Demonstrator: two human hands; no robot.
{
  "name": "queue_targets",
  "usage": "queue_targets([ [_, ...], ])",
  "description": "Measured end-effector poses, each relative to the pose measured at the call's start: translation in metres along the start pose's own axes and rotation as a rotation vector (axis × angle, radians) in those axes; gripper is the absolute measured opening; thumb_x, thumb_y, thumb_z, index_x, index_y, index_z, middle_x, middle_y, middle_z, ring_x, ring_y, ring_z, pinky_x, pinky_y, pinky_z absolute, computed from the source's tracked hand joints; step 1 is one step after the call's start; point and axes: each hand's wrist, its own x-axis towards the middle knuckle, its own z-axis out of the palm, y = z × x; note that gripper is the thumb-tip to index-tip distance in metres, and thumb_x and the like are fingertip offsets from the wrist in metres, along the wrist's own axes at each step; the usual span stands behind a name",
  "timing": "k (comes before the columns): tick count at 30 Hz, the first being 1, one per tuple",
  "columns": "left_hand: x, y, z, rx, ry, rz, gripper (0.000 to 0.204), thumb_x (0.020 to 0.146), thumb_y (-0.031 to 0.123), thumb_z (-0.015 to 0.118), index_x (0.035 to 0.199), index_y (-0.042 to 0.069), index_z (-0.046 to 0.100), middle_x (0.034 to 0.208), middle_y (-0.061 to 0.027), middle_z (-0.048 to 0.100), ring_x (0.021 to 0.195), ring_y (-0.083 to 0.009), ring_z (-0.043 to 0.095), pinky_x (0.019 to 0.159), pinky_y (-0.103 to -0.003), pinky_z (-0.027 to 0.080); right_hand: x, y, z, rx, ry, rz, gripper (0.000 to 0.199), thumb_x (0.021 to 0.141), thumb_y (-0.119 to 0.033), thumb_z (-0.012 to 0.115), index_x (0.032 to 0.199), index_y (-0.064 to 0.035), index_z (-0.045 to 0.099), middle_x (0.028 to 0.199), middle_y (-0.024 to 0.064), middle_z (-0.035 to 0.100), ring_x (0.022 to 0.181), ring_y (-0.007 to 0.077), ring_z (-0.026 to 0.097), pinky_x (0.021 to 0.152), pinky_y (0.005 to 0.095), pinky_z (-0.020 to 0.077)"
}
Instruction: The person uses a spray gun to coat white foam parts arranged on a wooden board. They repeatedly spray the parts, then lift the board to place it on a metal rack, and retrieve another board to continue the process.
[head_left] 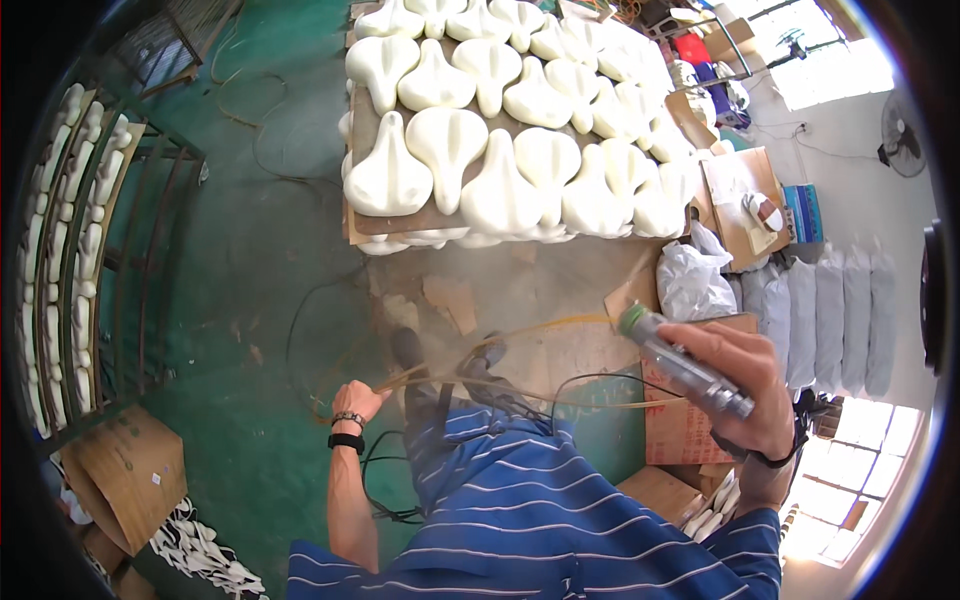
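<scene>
Diagonally up-left (green tip leading): right hand (pixel 745 385)'s spray tool (pixel 682 362).

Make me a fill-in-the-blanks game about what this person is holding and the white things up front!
1. The right hand grips a grey ___ spray tool.
2. The left hand holds a thin yellowish ___.
3. The white saddle-shaped pieces lie on a ___ board.
4. The person's shirt is blue with white ___.

Missing words: cylindrical; hose; brown; stripes

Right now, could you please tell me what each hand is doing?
Left hand: closed on the yellowish hose.
Right hand: closed around the grey spray tool.
</scene>
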Motion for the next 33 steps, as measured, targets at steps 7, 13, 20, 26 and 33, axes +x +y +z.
queue_targets([
  [7, 0.001, 0.018, -0.008, 0.043, 0.02, 0.006, 0.053, 0.075, 0.05, 0.072, 0.092, 0.0, 0.072, 0.098, -0.0235, 0.068, 0.094, -0.0388, 0.065, 0.08, -0.045, 0.052, 0.013, 0.008, 0.004, -0.064, 0.196, -0.064, 0.059, 0.066, 0.007, 0.061, 0.123, -0.005, 0.06, 0.083, 0.0144, 0.064, 0.069, 0.0291, 0.063, 0.061, 0.0369, 0.047],
  [13, 0.005, 0.023, -0.002, 0.035, 0.016, 0.042, 0.055, 0.074, 0.051, 0.072, 0.093, 0.0, 0.072, 0.098, -0.0242, 0.068, 0.093, -0.0394, 0.065, 0.08, -0.045, 0.052, 0.017, 0.01, 0.003, -0.04, 0.094, -0.033, 0.061, 0.065, 0.007, 0.06, 0.124, -0.0052, 0.059, 0.079, 0.0148, 0.061, 0.069, 0.0309, 0.061, 0.062, 0.0377, 0.0466],
  [20, 0.012, 0.024, 0.013, 0.055, 0.045, 0.055, 0.054, 0.073, 0.051, 0.072, 0.087, -0.001, 0.072, 0.09, -0.023, 0.069, 0.086, -0.0383, 0.066, 0.076, -0.045, 0.053, 0.018, 0.016, 0.0, -0.026, 0.04, -0.084, 0.054, 0.068, 0.002, 0.059, 0.122, -0.0034, 0.06, 0.08, 0.0154, 0.06, 0.069, 0.0313, 0.06, 0.063, 0.0372, 0.0475],
  [26, 0.01, 0.043, 0.023, 0.068, 0.007, 0.057, 0.055, 0.073, 0.052, 0.071, 0.086, -0.001, 0.072, 0.09, -0.0232, 0.069, 0.086, -0.0386, 0.066, 0.076, -0.044, 0.053, -0.007, 0.046, -0.006, 0.001, 0.02, -0.077, 0.057, 0.067, 0.001, 0.061, 0.124, -0.003, 0.059, 0.084, 0.016, 0.062, 0.07, 0.0319, 0.062, 0.064, 0.037, 0.0484],
  [33, -0.019, 0.097, 0.059, -0.007, 0.022, -0.006, 0.059, 0.072, 0.056, 0.07, 0.088, -0.001, 0.072, 0.094, -0.0242, 0.068, 0.09, -0.0389, 0.066, 0.079, -0.045, 0.053, -0.037, 0.115, -0.037, -0.045, 0.159, -0.089, 0.065, 0.063, 0.012, 0.055, 0.126, -0.0041, 0.059, 0.086, 0.0176, 0.063, 0.071, 0.031, 0.063, 0.064, 0.0367, 0.0487],
])
